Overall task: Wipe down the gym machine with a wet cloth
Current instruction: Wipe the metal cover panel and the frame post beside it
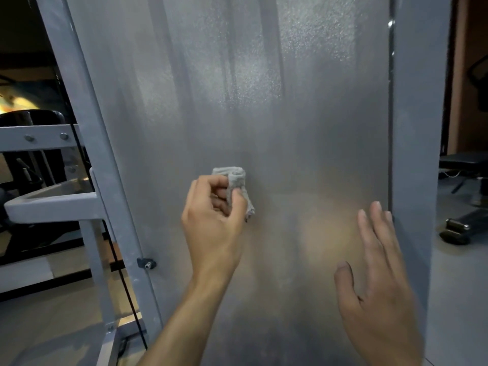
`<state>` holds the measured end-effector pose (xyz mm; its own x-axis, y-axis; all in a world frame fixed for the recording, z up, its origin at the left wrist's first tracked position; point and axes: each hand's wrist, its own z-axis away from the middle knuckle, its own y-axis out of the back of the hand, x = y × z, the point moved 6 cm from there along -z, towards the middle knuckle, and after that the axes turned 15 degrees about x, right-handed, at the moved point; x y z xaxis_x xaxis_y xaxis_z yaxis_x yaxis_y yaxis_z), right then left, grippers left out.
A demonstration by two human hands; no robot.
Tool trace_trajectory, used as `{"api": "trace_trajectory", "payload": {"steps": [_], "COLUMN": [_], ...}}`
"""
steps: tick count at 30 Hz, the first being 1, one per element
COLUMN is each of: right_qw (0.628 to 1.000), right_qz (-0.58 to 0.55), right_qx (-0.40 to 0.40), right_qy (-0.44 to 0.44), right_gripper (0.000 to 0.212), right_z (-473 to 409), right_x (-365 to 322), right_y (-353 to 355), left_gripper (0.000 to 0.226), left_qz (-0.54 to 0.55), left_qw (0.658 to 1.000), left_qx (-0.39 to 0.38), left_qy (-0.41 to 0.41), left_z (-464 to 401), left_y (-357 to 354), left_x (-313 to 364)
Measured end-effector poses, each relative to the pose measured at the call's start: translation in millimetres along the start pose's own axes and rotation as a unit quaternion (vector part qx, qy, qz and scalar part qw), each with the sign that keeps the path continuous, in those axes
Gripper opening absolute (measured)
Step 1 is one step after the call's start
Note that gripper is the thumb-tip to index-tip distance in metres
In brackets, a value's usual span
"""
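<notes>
A tall grey panel (264, 101) of the gym machine fills the middle of the head view, frosted and dusty, with damp streaks near its top. My left hand (214, 223) grips a bunched grey cloth (235, 178) and holds it against the panel at mid height. To the right and lower, my right hand (375, 281) is spread with straight fingers in front of the panel, near its right edge. Whether that hand touches the surface is unclear.
The machine's grey steel frame (87, 101) slants along the panel's left side, with a bolted crossbar (39, 140), a black cable (124, 281) and a small bolt (148, 264). A grey upright (417, 101) borders the right. A black bench (464, 159) and floor lie beyond.
</notes>
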<state>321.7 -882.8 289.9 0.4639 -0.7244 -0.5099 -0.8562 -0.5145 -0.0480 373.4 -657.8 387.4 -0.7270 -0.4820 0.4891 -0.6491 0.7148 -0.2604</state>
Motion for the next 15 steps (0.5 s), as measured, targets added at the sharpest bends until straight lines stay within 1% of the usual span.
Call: {"api": "trace_trajectory", "payload": {"steps": [1, 2, 5, 7, 9, 11, 12, 13, 15], "right_qw": [1.0, 1.0, 1.0, 1.0, 1.0, 1.0, 1.0, 1.0, 1.0], "right_qz": [0.0, 0.001, 0.003, 0.003, 0.001, 0.003, 0.003, 0.003, 0.002], "right_qx": [0.0, 0.001, 0.005, 0.003, 0.0, -0.002, -0.004, -0.006, -0.005], "right_qy": [0.0, 0.002, 0.005, 0.001, -0.001, -0.004, -0.009, -0.01, -0.002], "right_gripper": [0.078, 0.078, 0.078, 0.079, 0.079, 0.079, 0.081, 0.081, 0.079], "right_z": [0.2, 0.3, 0.5, 0.7, 0.8, 1.5, 1.6, 1.2, 0.4], "right_x": [0.2, 0.6, 1.5, 2.2, 2.5, 3.7, 4.3, 4.3, 2.6], "right_y": [-0.4, -0.8, -1.1, -0.6, 0.5, 1.1, 1.3, 1.4, 2.0], "left_gripper": [0.019, 0.019, 0.023, 0.022, 0.019, 0.016, 0.016, 0.016, 0.018], "left_qz": [0.0, 0.004, 0.006, 0.005, 0.011, 0.021, 0.024, 0.023, 0.015], "left_qw": [1.0, 1.0, 0.989, 0.983, 0.989, 0.996, 0.997, 0.997, 0.991], "left_qx": [-0.003, -0.023, -0.125, -0.154, -0.119, -0.062, -0.048, -0.048, -0.101], "left_qy": [-0.004, -0.015, -0.074, -0.094, -0.092, -0.059, -0.05, -0.05, -0.081], "left_z": [5.3, 15.5, 51.3, 51.2, 31.8, 12.3, 10.6, 15.4, 42.5], "left_y": [-2.4, -6.2, -17.6, -20.1, -19.3, -18.6, -19.7, -22.2, -28.1], "left_x": [4.0, 9.9, 24.5, 26.1, 26.6, 25.7, 27.6, 31.0, 35.8]}}
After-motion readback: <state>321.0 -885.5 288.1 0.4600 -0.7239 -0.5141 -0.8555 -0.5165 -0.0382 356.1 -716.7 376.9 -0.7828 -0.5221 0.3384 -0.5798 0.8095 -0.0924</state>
